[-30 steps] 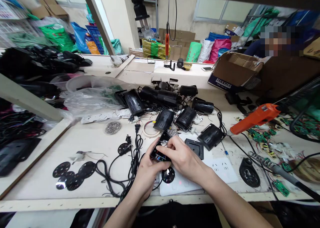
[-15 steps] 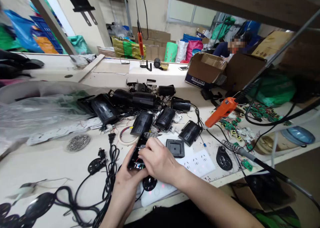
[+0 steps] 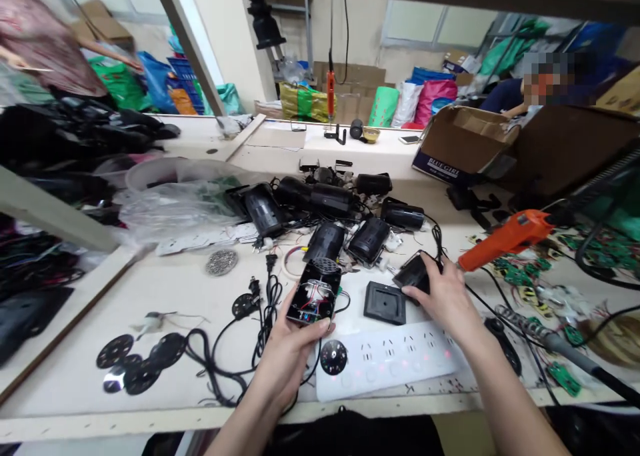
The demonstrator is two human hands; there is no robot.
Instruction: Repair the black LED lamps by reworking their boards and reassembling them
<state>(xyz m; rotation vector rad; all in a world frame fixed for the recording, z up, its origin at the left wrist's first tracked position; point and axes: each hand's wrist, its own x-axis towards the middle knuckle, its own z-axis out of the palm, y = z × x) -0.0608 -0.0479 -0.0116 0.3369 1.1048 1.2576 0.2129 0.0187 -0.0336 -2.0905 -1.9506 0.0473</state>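
Note:
My left hand (image 3: 300, 339) is closed around a black plastic housing (image 3: 316, 293), its open side up, showing red and blue wires, a white part inside and a round grille at the far end. To the right, my right hand (image 3: 446, 293) has its fingers on another black housing (image 3: 414, 275), thumb at the near edge and fingers over the top. Between the hands lies a square black frame (image 3: 385, 303). Just below the left-hand housing, a round black disc (image 3: 333, 357) rests on a white power strip (image 3: 395, 363).
Several black housings (image 3: 367, 241) are heaped behind the hands. An orange electric screwdriver (image 3: 505, 239) hangs at the right, above green circuit boards (image 3: 565, 378) and a soldering iron (image 3: 570, 349). Left are coiled black cables (image 3: 215, 369), a pile of screws (image 3: 221, 263) and black discs (image 3: 145, 373). Two people are beyond.
My right hand has left the left-hand housing and moved right onto another black housing. The left hand still holds its housing, now fully exposed. The view has turned left.

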